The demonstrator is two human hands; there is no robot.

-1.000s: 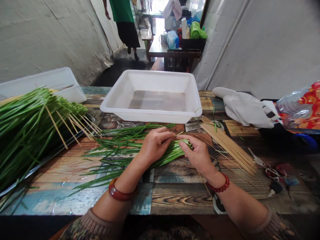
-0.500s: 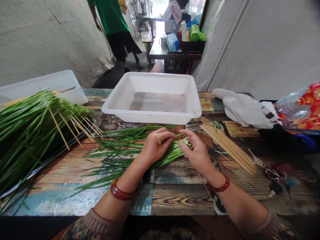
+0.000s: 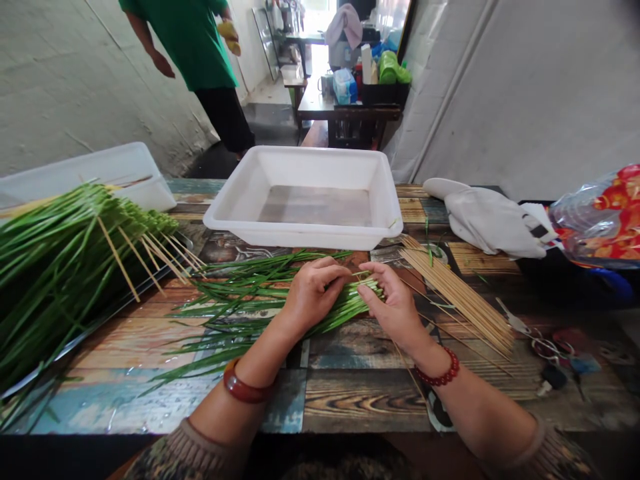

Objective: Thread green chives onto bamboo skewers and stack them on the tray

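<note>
Loose green chives (image 3: 240, 313) lie across the table in front of me, leaves to the left and pale cut ends to the right. Over them, my left hand (image 3: 317, 293) is closed in a pinch on a chive near its pale end. My right hand (image 3: 393, 300) is curled with thumb and forefinger at the same ends. A thin bamboo skewer (image 3: 411, 375) runs out from under that palm towards the table's near edge; its grip is partly hidden. To the right lies a pile of bare bamboo skewers (image 3: 455, 293).
A white plastic tub (image 3: 300, 233) stands behind the chives. On the left, skewered chives (image 3: 65, 247) are heaped on a tray, with another white tub (image 3: 145, 177) behind. Keys (image 3: 550, 377), a white cap (image 3: 490, 217) and a plastic bag (image 3: 600, 220) lie right. A person in green (image 3: 185, 47) stands beyond.
My hands have barely shifted and stay together over the chive ends. The person in green has moved left and nearer, beyond the table.
</note>
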